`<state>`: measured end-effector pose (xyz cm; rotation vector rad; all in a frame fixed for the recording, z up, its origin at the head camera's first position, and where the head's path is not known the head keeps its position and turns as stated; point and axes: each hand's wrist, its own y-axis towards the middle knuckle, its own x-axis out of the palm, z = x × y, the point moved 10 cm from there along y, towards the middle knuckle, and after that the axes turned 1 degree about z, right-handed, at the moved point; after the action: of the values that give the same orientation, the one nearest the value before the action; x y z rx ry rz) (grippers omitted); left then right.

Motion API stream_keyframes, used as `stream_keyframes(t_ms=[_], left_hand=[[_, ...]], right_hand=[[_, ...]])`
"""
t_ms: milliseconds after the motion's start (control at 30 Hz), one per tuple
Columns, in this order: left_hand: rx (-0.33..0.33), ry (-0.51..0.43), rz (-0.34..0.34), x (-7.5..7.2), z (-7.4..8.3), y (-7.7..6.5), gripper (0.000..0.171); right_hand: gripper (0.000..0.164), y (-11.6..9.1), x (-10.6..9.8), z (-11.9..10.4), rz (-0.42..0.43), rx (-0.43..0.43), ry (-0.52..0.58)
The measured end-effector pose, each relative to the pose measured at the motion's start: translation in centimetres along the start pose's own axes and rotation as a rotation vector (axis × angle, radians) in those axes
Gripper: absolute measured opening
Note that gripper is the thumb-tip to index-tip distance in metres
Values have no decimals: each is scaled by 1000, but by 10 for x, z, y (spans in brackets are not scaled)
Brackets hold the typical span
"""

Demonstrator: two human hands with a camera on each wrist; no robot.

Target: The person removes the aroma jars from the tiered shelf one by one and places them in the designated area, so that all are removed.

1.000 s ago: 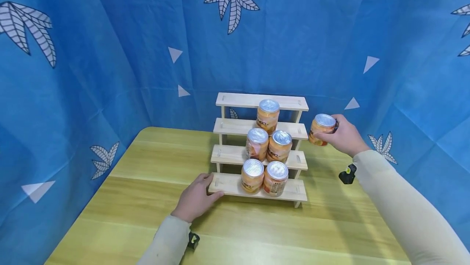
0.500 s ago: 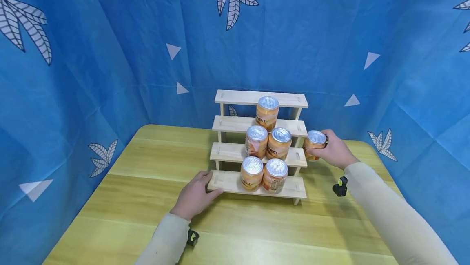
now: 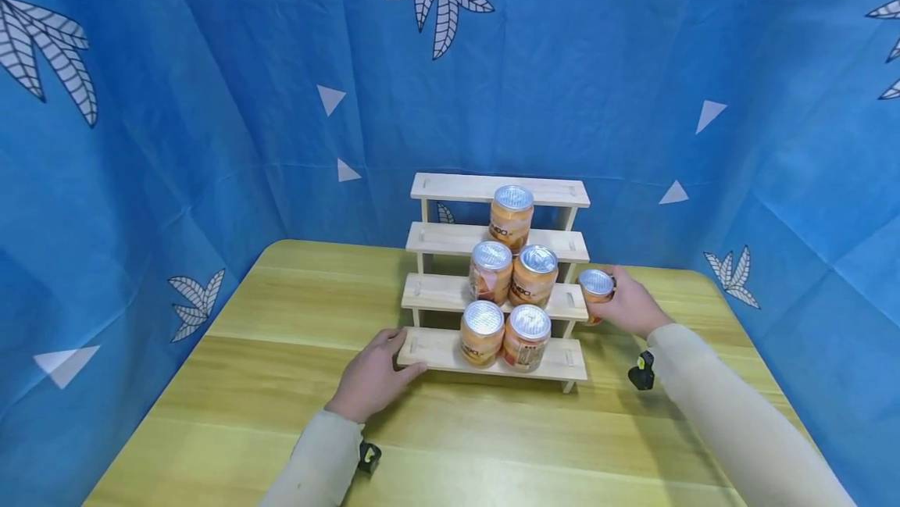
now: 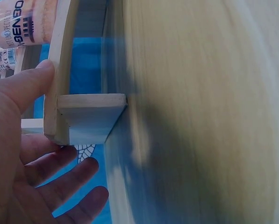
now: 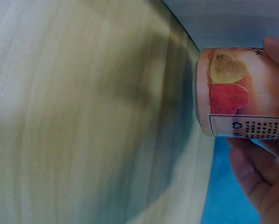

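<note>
A wooden stepped display stand (image 3: 450, 292) with four tiers rises in the middle of the table. My left hand (image 3: 373, 374) pinches the left end of its lowest tier; in the left wrist view the thumb (image 4: 34, 81) lies on the board and the other fingers spread below its end. Beside the stand's right side, my right hand (image 3: 629, 305) grips a can (image 3: 596, 284) with a silver lid and an orange label. In the right wrist view the base of this can (image 5: 228, 93) is close to the tabletop, with the side panel of the stand (image 5: 232, 21) right alongside.
Several matching cans stand on the stand: two on the lowest tier (image 3: 483, 335), two on the second (image 3: 534, 276), one on the third (image 3: 512, 218). A yellowish wooden table (image 3: 281, 296) carries everything. A blue patterned curtain (image 3: 562, 62) surrounds the table's back and sides.
My right hand has brought the can down and to the left, from beside the upper tiers to low beside the stand. My left hand has kept its hold on the lowest tier.
</note>
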<state>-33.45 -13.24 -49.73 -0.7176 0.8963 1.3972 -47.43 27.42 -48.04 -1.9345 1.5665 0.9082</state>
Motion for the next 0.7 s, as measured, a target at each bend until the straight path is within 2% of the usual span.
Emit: stream_keyframes(t_ms=[500, 700], left_hand=[[-16, -36, -13, 2, -1, -1, 82], [-9, -35, -1, 1, -2, -1, 82]], right_hand=[[74, -4, 10, 9, 46, -24, -43], [78, -3, 12, 7, 30, -25, -38]])
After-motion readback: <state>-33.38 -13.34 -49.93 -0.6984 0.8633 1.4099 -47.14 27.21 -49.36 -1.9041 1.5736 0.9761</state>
